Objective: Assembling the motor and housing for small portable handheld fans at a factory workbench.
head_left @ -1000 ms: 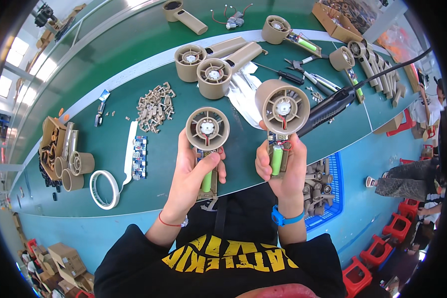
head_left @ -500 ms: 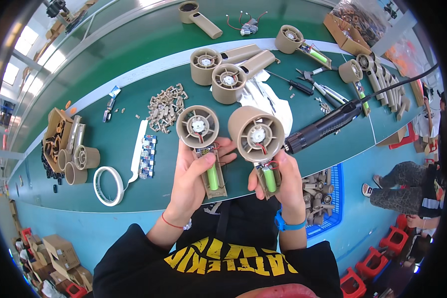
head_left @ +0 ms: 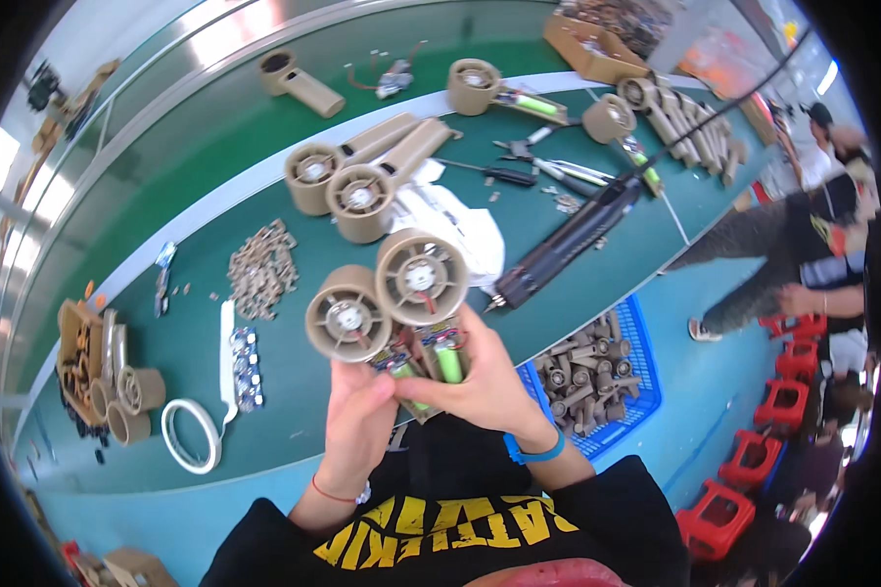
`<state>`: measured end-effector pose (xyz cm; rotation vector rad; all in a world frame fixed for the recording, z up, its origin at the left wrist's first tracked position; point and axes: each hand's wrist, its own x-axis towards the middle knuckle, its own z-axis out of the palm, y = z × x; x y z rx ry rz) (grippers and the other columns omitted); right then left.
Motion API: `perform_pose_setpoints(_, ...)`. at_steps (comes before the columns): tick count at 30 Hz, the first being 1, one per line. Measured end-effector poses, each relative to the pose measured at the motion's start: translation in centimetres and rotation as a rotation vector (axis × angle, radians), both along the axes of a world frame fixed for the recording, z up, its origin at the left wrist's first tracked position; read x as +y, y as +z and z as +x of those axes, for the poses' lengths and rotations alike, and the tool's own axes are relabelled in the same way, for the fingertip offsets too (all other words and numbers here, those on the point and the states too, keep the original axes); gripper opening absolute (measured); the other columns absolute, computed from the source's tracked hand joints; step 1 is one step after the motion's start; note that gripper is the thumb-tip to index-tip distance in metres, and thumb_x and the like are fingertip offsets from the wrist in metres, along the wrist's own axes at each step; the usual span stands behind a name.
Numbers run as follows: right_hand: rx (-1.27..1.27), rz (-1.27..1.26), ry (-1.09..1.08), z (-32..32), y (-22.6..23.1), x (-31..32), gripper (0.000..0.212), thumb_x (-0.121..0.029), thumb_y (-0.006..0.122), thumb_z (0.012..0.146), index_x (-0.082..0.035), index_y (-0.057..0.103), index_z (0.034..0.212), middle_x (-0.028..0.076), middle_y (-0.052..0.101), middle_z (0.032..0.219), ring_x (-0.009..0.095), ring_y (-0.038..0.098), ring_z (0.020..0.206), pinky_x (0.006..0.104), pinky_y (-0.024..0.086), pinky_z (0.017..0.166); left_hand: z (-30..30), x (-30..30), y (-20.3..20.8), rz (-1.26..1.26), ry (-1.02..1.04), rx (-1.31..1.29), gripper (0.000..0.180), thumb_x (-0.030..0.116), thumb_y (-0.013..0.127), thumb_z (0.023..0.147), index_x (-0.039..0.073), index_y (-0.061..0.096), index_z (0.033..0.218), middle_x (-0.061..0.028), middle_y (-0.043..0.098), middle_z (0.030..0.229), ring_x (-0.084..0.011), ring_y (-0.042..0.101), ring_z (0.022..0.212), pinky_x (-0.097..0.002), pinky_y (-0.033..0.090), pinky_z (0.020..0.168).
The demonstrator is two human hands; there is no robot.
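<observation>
Now the left hand [head_left: 357,406] closes around one tan handheld fan [head_left: 347,315], and the right hand [head_left: 489,382] around a second fan [head_left: 421,278] with an exposed green battery [head_left: 448,363]; both fans sit side by side above the green workbench's [head_left: 299,396] near edge.

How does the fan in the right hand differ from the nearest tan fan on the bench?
The fan in the right hand is held up; the bench fan lies on the bench. The held fan shows a green battery in its open handle; the bench fan shows none. The held fan's handle points down the picture, the bench fan's up to the right. Both have tan, spoked rings.
</observation>
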<state>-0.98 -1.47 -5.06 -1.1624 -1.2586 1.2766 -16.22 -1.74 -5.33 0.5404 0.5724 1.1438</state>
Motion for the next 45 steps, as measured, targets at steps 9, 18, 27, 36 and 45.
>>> perform_pose_setpoints(9, 0.137, -0.096, 0.062, 1.0, 0.6, -0.4, 0.082, -0.006, 0.083, 0.071, 0.0, 0.036, 0.137, 0.008, 0.057, 0.123, 0.015, 0.056, 0.11, 0.0313, 0.047, 0.095, 0.9, -0.6, 0.1, 0.162, -0.012, 0.17, 0.094, 0.014, 0.066, 0.079, 0.009, 0.006, 0.15, -0.0129, 0.023, 0.151, -0.0279, 0.021, 0.142, -0.0429, 0.019, 0.115)
perform_pose_setpoints(18, 0.324, 0.074, -0.422, 9.0, 0.8, -5.1, 0.074, -0.019, 0.085, 0.068, 0.001, 0.043, 0.126, 0.014, 0.065, 0.086, 0.022, 0.067, 0.068, 0.0355, 0.057, 0.06, 0.1, 1.3, 1.0, 0.317, -0.232, 0.269, 0.085, 0.014, 0.064, 0.085, 0.004, 0.009, 0.149, -0.0252, 0.047, 0.135, -0.0343, 0.051, 0.123, -0.045, 0.033, 0.108)
perform_pose_setpoints(27, 0.032, 0.143, -0.82, 26.2, 0.9, -2.8, 0.036, -0.02, 0.066, 0.09, -0.002, 0.053, 0.119, 0.008, 0.063, 0.104, 0.013, 0.061, 0.082, 0.0259, 0.05, 0.072, 0.8, 1.2, 1.1, 0.418, -0.282, 0.476, 0.064, 0.0, 0.056, 0.081, 0.0, 0.031, 0.14, -0.0202, 0.057, 0.121, -0.0283, 0.061, 0.108, -0.0388, 0.043, 0.098)
perform_pose_setpoints(36, -0.509, 0.008, -0.416, 35.7, 4.6, 9.1, 0.05, -0.027, 0.074, 0.084, -0.002, 0.053, 0.122, 0.002, 0.06, 0.109, 0.01, 0.055, 0.096, 0.0244, 0.043, 0.086, 0.5, 0.8, 0.7, 0.386, -0.232, 0.461, 0.065, 0.002, 0.059, 0.083, 0.0, 0.03, 0.14, -0.0187, 0.06, 0.112, -0.0264, 0.062, 0.102, -0.036, 0.046, 0.094)
perform_pose_setpoints(45, -1.006, -0.27, -0.294, 36.8, 4.9, 11.3, 0.078, -0.044, 0.076, 0.079, 0.002, 0.047, 0.135, 0.008, 0.057, 0.122, 0.012, 0.054, 0.106, 0.0271, 0.047, 0.083, 0.8, 0.8, 0.9, 0.354, -0.24, 0.441, 0.066, -0.001, 0.057, 0.082, 0.0, 0.028, 0.141, -0.0177, 0.061, 0.108, -0.0253, 0.063, 0.098, -0.0358, 0.047, 0.092)
